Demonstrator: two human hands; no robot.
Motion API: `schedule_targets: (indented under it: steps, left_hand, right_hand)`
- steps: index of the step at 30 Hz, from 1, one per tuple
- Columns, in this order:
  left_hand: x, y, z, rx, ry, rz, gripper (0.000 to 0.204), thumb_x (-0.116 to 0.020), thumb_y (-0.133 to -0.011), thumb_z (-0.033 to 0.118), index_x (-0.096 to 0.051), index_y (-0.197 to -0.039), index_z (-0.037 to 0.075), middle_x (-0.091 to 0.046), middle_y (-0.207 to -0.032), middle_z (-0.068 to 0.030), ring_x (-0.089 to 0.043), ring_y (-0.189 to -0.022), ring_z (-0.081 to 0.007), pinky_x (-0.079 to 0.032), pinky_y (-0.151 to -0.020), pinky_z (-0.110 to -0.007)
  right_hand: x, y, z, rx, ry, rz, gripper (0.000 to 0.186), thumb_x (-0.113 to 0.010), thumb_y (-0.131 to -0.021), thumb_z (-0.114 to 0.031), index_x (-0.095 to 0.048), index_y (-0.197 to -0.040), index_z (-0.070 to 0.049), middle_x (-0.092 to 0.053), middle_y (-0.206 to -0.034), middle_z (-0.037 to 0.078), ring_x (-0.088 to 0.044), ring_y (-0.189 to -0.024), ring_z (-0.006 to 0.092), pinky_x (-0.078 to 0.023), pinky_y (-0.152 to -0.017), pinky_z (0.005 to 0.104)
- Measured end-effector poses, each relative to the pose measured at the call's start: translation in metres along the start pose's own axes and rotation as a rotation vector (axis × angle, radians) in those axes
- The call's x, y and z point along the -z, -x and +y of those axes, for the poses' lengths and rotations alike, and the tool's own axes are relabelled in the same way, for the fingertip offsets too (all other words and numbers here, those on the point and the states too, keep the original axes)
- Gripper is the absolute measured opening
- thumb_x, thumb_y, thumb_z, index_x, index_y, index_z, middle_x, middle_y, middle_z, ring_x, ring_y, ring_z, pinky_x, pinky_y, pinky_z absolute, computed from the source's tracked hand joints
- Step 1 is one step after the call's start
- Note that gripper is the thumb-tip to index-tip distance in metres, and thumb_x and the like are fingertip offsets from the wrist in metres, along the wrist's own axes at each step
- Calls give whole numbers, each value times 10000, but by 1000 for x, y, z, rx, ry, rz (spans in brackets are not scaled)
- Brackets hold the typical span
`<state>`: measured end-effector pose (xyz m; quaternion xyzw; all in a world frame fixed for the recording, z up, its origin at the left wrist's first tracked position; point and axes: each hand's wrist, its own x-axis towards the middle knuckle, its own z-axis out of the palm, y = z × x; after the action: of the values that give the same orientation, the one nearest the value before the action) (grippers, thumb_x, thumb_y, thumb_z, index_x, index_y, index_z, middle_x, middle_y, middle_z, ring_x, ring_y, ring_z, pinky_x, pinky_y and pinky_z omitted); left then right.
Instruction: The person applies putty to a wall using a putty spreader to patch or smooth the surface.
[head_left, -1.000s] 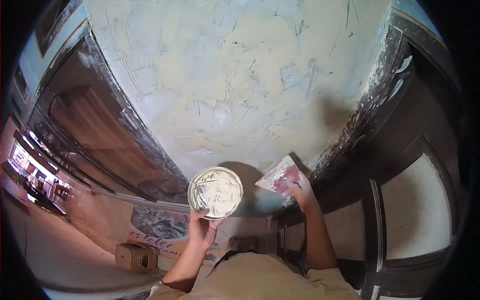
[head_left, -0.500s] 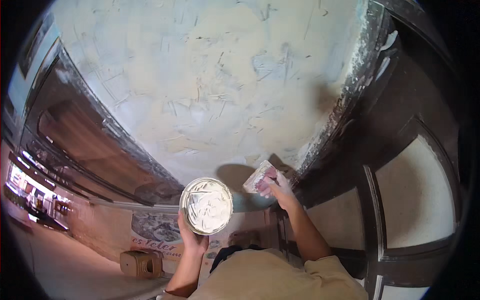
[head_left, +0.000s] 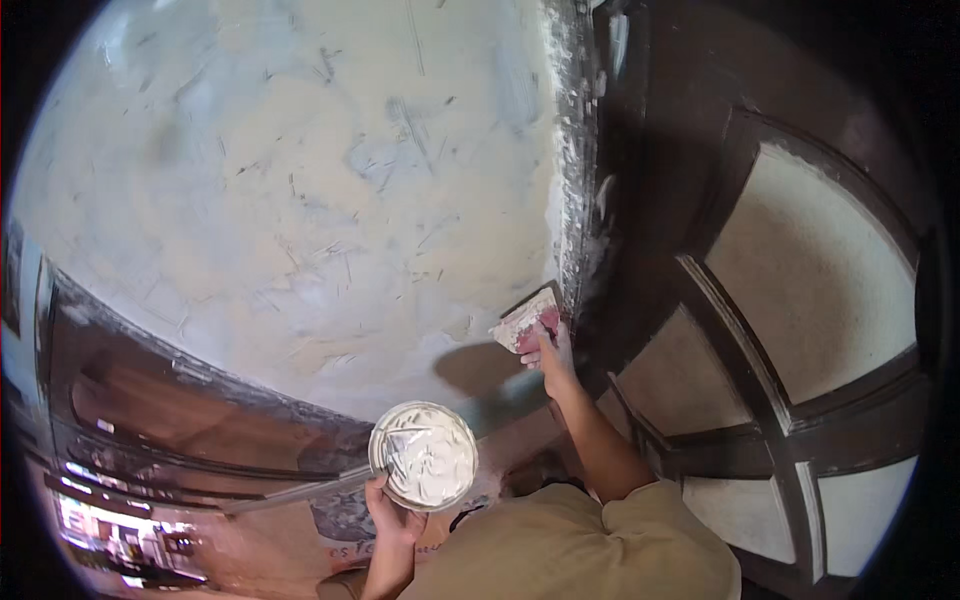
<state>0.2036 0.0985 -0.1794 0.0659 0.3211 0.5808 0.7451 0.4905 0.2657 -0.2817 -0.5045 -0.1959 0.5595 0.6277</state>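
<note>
Pressing against the wall (head_left: 300, 200) beside the dark door frame (head_left: 610, 200), a flat putty knife (head_left: 525, 322) is gripped at its red handle by the right hand (head_left: 553, 355); the blade is judged thin, springy, smeared. A round bowl (head_left: 423, 455) of wet filler, likely heavy and slippery, is cupped from beneath by the left hand (head_left: 395, 515). Open wall lies leftward; the frame edge crowds the right.

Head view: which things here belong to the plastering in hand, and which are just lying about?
In use:
- putty knife in the right hand, against the wall
- round pan of white plaster held by the left hand

Lying about:
- dark panelled door
- printed sack on the floor
</note>
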Motion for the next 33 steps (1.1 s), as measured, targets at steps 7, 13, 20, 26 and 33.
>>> schedule_targets:
  steps: [7,13,20,26,33]
  left_hand:
    - [-22,0,-37,-17,-152,58,669,-569,-806,393,-470,-1360,30,-571,-1320,-156,-599,-1156,-326,-518,-966,-449]
    - [-22,11,-46,3,-180,35,705,-564,-791,376,-427,-1382,16,-525,-1366,-164,-535,-1235,-323,-442,-1048,-452]
    - [-29,37,-45,-40,-222,54,713,-553,-770,380,-433,-1383,34,-533,-1353,-157,-546,-1220,-321,-461,-1030,-445]
    - [-29,41,-52,-80,-264,79,702,-538,-796,451,-462,-1362,44,-561,-1326,-136,-580,-1175,-307,-490,-988,-428]
    - [-31,59,-47,-182,-323,98,684,-516,-820,492,-476,-1344,55,-566,-1316,-121,-584,-1163,-294,-477,-991,-417]
  right_hand:
    - [8,-32,-59,315,-35,49,365,-572,-961,-327,-472,-1210,-80,-598,-867,58,-558,-515,120,-427,-429,252]
    - [24,-51,-26,120,-122,54,281,-577,-966,-350,-475,-1073,-110,-557,-745,16,-511,-504,105,-391,-410,253]
    - [38,2,-33,129,-87,-12,345,-575,-968,-349,-461,-1202,-123,-547,-807,22,-503,-525,104,-366,-405,252]
    - [24,-30,-59,124,-42,3,367,-558,-976,-373,-468,-1192,-91,-573,-838,42,-537,-521,119,-423,-445,254]
    - [45,12,-5,10,-65,132,419,-577,-963,-378,-461,-1263,-109,-584,-824,51,-533,-492,120,-413,-411,262]
